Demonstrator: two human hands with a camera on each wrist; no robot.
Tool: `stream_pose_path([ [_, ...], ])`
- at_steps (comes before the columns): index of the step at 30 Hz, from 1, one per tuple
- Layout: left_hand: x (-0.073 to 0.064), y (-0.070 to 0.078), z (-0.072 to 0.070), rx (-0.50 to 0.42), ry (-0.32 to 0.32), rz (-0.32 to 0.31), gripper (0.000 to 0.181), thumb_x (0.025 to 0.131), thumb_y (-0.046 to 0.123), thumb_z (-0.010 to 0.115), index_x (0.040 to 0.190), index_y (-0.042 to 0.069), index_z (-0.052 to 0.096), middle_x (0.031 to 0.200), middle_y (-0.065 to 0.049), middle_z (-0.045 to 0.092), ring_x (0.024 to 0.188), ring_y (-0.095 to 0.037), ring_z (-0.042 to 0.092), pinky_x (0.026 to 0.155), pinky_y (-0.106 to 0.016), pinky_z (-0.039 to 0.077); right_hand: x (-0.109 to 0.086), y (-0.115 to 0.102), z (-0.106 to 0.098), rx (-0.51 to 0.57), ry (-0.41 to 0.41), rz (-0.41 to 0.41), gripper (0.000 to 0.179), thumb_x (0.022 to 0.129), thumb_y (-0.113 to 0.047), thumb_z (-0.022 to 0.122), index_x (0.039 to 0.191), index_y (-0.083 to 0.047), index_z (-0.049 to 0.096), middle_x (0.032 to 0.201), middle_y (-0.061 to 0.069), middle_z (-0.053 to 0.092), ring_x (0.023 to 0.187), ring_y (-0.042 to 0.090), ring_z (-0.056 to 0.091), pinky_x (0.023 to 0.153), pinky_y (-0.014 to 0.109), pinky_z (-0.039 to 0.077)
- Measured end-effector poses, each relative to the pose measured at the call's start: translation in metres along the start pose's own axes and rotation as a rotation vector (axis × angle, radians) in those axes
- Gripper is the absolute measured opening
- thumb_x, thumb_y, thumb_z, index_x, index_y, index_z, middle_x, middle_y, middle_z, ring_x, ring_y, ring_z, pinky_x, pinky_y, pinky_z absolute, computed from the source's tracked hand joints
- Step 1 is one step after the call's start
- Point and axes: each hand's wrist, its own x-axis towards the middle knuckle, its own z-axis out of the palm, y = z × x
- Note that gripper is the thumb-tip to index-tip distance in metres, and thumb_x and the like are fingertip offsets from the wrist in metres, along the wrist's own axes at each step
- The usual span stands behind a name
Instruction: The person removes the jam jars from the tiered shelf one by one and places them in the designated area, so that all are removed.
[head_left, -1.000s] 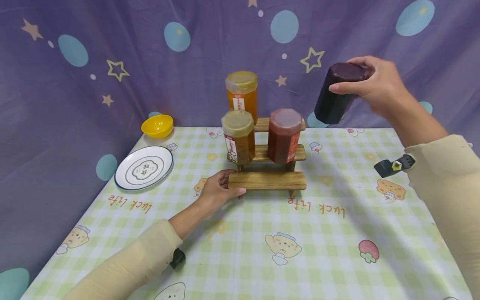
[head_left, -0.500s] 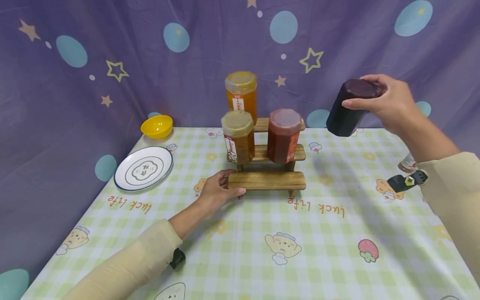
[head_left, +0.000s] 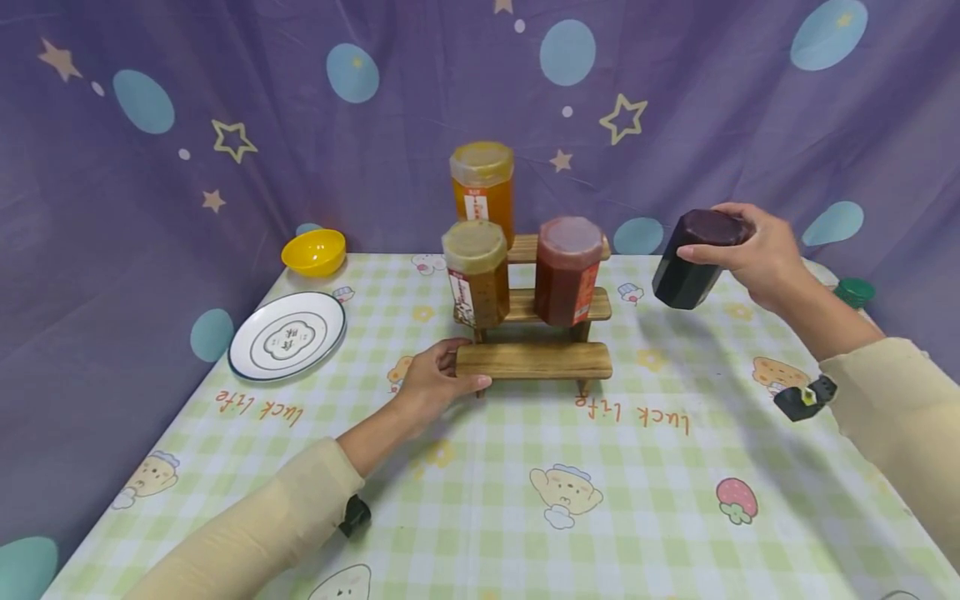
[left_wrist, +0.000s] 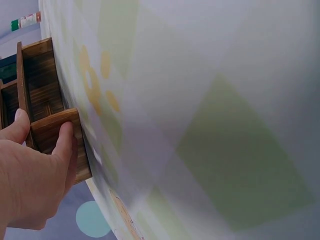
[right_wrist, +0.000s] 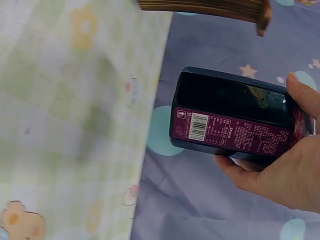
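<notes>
My right hand [head_left: 761, 254] grips a dark jar [head_left: 686, 271] around its lid end, slightly tilted above the right back of the table. In the right wrist view, a purple label [right_wrist: 230, 132] with a barcode shows on the jar's side. My left hand [head_left: 435, 383] holds the left end of the lowest step of a tiered wooden rack [head_left: 534, 361], thumb on top and fingers against its side. An amber jar [head_left: 477, 287] and a red jar [head_left: 567, 283] stand on the rack's middle step. Behind them, an orange jar [head_left: 483, 187] occupies the top step's left side.
To the left lie a white plate [head_left: 255, 342] with a dark rim and a yellow bowl [head_left: 315, 254] behind it. A green-lidded container [head_left: 855, 292] shows partly behind the right forearm. A purple curtain [head_left: 420, 125] hangs along the table's back edge.
My right hand has carried the dark jar downward and slightly right, closer to the table. The green lid has come into view behind that forearm. The left hand and the rack have stayed put.
</notes>
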Motion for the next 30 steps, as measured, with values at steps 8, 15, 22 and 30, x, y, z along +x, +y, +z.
stream_pose_path([
  [8, -0.001, 0.001, 0.0, -0.003, -0.003, -0.001, 0.071, 0.084, 0.011, 0.076, 0.146, 0.008, 0.04, 0.154, -0.017, 0.03, 0.14, -0.034, 0.03, 0.111, -0.048, 0.032, 0.0, 0.019, 0.013, -0.01, 0.009, -0.04, 0.089, 0.075, -0.037, 0.083, 0.146, -0.011, 0.037, 0.134, 0.016, 0.046, 0.113, 0.024, 0.051, 0.07, 0.01, 0.047],
  [15, -0.003, 0.002, 0.0, -0.003, -0.002, -0.005, 0.07, 0.085, 0.01, 0.075, 0.145, 0.008, 0.04, 0.154, -0.017, 0.03, 0.14, -0.034, 0.03, 0.111, -0.047, 0.032, -0.001, 0.03, 0.023, -0.005, -0.017, -0.057, 0.09, 0.075, -0.034, 0.083, 0.146, -0.007, 0.035, 0.136, 0.019, 0.045, 0.117, 0.029, 0.049, 0.07, 0.009, 0.046],
  [22, 0.004, -0.005, -0.001, -0.004, -0.004, -0.002, 0.073, 0.083, 0.011, 0.076, 0.146, 0.008, 0.039, 0.153, -0.017, 0.03, 0.14, -0.034, 0.03, 0.111, -0.048, 0.032, -0.001, 0.038, 0.029, -0.014, -0.048, -0.059, 0.092, 0.077, -0.032, 0.083, 0.148, -0.005, 0.031, 0.138, 0.022, 0.044, 0.122, 0.033, 0.047, 0.07, 0.009, 0.045],
  [30, 0.024, -0.031, -0.001, -0.015, 0.022, 0.021, 0.076, 0.077, 0.021, 0.083, 0.142, 0.016, 0.046, 0.152, -0.01, 0.035, 0.138, -0.03, 0.034, 0.11, -0.047, 0.034, -0.002, 0.043, 0.033, -0.046, -0.059, -0.053, 0.094, 0.076, -0.037, 0.083, 0.149, -0.007, 0.031, 0.138, 0.023, 0.044, 0.121, 0.034, 0.048, 0.071, 0.013, 0.044],
])
